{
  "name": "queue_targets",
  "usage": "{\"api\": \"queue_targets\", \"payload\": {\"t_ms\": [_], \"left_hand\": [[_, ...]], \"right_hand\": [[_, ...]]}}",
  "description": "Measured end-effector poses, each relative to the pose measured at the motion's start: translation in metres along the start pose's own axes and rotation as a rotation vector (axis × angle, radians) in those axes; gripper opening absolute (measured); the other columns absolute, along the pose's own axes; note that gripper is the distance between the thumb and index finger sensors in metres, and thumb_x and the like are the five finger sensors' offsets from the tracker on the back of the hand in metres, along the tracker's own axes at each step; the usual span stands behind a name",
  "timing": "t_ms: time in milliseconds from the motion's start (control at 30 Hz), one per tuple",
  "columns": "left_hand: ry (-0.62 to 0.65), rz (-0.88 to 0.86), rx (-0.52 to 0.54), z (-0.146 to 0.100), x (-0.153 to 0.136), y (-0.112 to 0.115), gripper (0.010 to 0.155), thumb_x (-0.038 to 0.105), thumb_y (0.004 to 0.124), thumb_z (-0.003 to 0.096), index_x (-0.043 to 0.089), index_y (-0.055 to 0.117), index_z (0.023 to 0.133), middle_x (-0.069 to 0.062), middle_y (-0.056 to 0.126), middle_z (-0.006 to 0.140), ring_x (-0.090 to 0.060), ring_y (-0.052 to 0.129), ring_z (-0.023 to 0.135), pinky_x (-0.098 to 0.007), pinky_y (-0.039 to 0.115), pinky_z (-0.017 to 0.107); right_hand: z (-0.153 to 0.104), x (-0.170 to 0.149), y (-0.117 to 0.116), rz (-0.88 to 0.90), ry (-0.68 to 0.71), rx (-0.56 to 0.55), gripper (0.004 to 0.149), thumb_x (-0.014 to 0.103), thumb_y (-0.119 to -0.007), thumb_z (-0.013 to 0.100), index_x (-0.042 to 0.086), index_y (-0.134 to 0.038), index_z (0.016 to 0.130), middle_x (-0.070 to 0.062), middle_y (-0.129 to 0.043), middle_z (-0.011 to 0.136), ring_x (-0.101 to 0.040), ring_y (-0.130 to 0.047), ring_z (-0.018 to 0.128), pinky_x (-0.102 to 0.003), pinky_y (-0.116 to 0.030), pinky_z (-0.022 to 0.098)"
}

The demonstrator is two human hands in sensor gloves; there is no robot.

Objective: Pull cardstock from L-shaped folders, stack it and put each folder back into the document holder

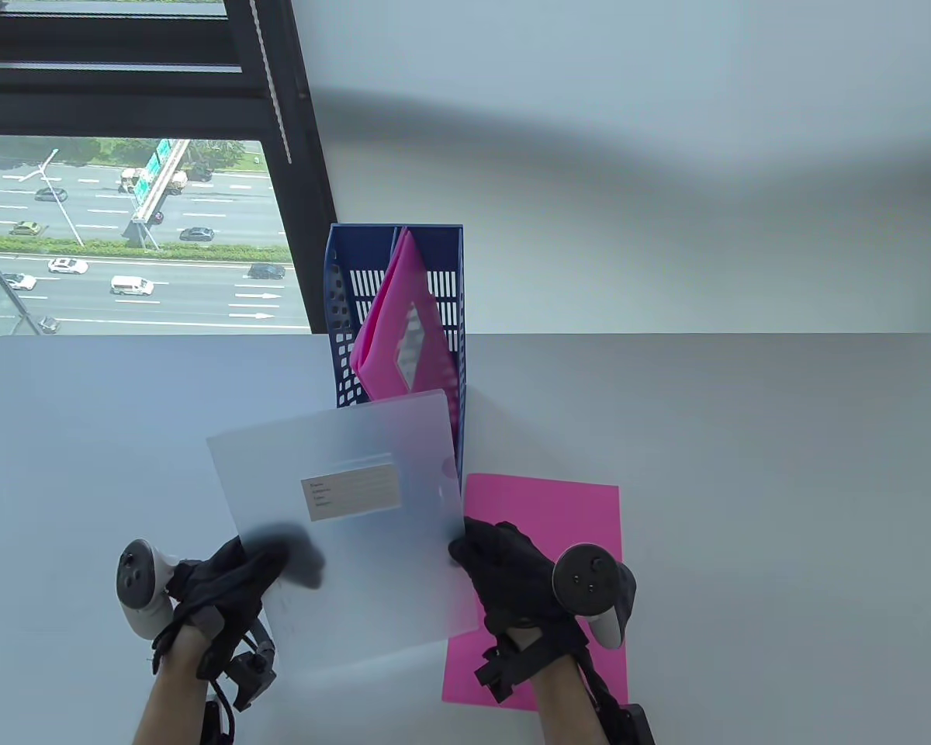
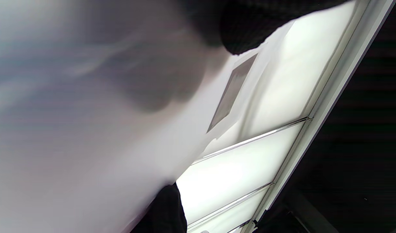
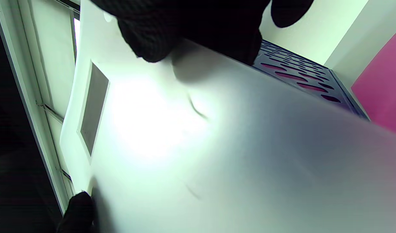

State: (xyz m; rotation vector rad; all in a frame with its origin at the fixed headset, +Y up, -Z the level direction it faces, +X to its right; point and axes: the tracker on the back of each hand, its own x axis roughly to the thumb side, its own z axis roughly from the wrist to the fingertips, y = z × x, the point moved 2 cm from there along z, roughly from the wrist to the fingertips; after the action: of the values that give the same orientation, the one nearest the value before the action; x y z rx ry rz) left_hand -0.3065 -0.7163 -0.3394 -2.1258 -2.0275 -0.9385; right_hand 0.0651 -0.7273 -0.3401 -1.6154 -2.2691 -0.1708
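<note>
A frosted translucent L-shaped folder (image 1: 349, 512) with a paper label (image 1: 351, 491) is held above the table by both hands. My left hand (image 1: 237, 578) grips its lower left edge, fingers showing dark through the plastic. At the folder's right edge my right hand (image 1: 504, 570) pinches it. The folder (image 2: 104, 136) fills the left wrist view, and the folder (image 3: 217, 145) fills the right wrist view too. A pink cardstock sheet (image 1: 558, 504) lies flat on the table under my right hand. The blue document holder (image 1: 341, 310) stands behind, with pink-filled folders (image 1: 396, 326) leaning inside.
The grey table (image 1: 745, 466) stretches wide to the right and left. A window (image 1: 124, 233) with a dark frame stands behind the table's far left; a white wall rises behind the holder.
</note>
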Motion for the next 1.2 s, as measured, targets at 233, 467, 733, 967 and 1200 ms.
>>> {"api": "queue_targets", "payload": {"t_ms": [233, 467, 733, 967, 1200], "left_hand": [[-0.047, 0.297, -0.113, 0.004, 0.009, 0.015, 0.047, 0.048, 0.080, 0.0576, 0.012, 0.090, 0.088, -0.002, 0.103, 0.057, -0.028, 0.106, 0.032, -0.053, 0.079, 0.057], [-0.037, 0.341, -0.157, 0.007, 0.012, 0.025, 0.044, 0.043, 0.080, 0.0576, 0.011, 0.092, 0.085, -0.001, 0.102, 0.043, -0.024, 0.102, 0.018, -0.053, 0.080, 0.056], [0.034, 0.262, -0.051, 0.004, 0.023, 0.013, 0.043, 0.040, 0.080, 0.0571, 0.014, 0.090, 0.089, -0.001, 0.103, 0.049, -0.024, 0.106, 0.024, -0.052, 0.079, 0.058], [0.138, 0.048, 0.261, -0.012, 0.032, -0.027, 0.043, 0.041, 0.078, 0.0582, 0.015, 0.087, 0.092, -0.001, 0.103, 0.053, -0.024, 0.106, 0.028, -0.052, 0.078, 0.061], [0.194, -0.005, 0.514, -0.031, 0.038, -0.053, 0.043, 0.042, 0.075, 0.0596, 0.019, 0.083, 0.095, 0.001, 0.101, 0.059, -0.022, 0.107, 0.035, -0.049, 0.077, 0.064]], "right_hand": [[-0.004, -0.001, 0.018, 0.016, -0.010, -0.137, 0.037, 0.041, -0.077, 0.059, 0.032, -0.078, 0.095, 0.011, -0.090, 0.079, -0.018, -0.085, 0.074, -0.051, -0.051, 0.080], [-0.008, 0.002, 0.025, -0.046, 0.010, -0.213, 0.037, 0.043, -0.076, 0.060, 0.034, -0.076, 0.096, 0.013, -0.088, 0.081, -0.016, -0.085, 0.076, -0.050, -0.051, 0.080], [-0.021, -0.004, 0.044, -0.091, -0.008, -0.429, 0.046, 0.052, -0.066, 0.064, 0.033, -0.064, 0.106, 0.011, -0.082, 0.091, -0.018, -0.080, 0.084, -0.050, -0.049, 0.080], [-0.020, -0.010, 0.040, -0.117, -0.027, -0.405, 0.045, 0.052, -0.066, 0.065, 0.032, -0.064, 0.105, 0.011, -0.082, 0.091, -0.018, -0.080, 0.083, -0.050, -0.049, 0.080], [-0.019, -0.011, 0.038, -0.118, -0.032, -0.396, 0.045, 0.052, -0.066, 0.064, 0.032, -0.064, 0.105, 0.011, -0.083, 0.091, -0.018, -0.080, 0.083, -0.050, -0.049, 0.080]]}}
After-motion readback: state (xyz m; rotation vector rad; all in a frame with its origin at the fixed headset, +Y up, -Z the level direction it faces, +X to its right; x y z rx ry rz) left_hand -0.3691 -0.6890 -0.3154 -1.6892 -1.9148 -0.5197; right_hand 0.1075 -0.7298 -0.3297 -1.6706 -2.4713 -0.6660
